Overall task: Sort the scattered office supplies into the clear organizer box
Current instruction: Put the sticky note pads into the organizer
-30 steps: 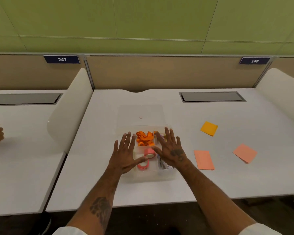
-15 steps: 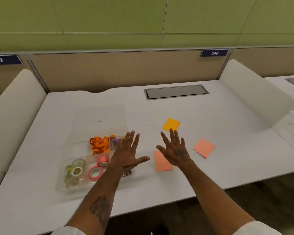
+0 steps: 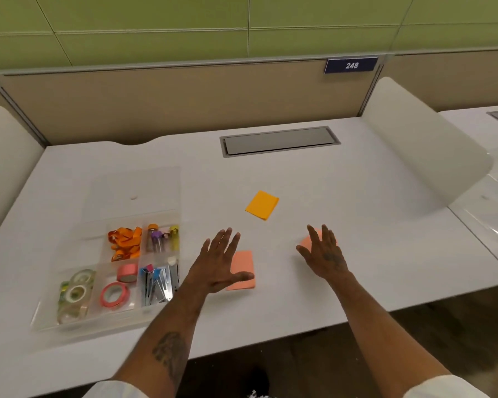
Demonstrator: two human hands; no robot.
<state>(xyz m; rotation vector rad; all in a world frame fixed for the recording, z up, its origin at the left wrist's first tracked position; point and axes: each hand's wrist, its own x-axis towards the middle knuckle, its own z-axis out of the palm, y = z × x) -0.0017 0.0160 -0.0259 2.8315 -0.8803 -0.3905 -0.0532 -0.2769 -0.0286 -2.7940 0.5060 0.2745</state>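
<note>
Head camera looks down on a white desk [image 3: 314,179], and there's plenty around: a grey cable hatch [image 3: 279,140] at the back, a curved white divider [image 3: 423,156] on the right, and a plate reading 248 [image 3: 351,65] up on the partition. Over on the left sits the clear organizer box [image 3: 98,318], its lid [image 3: 135,188] lying flat behind it. Inside are orange straps [image 3: 124,243], small vials [image 3: 161,238], pink tape rolls [image 3: 115,294], clear tape rolls [image 3: 75,291] and metal clips [image 3: 156,282], each kind in its own compartment.

Three paper pads lie out on the desk, right of the box. The yellow-orange pad [image 3: 262,205] lies alone, beyond both hands. The left grip [image 3: 216,262] is spread wide, fingers straight, holding nothing; its thumb crosses a salmon pad [image 3: 243,261] just beside the box. The right grip [image 3: 324,254] is also splayed and empty, covering most of a second salmon pad [image 3: 306,242], with only a corner showing. Whether either palm touches paper, I can't tell.
</note>
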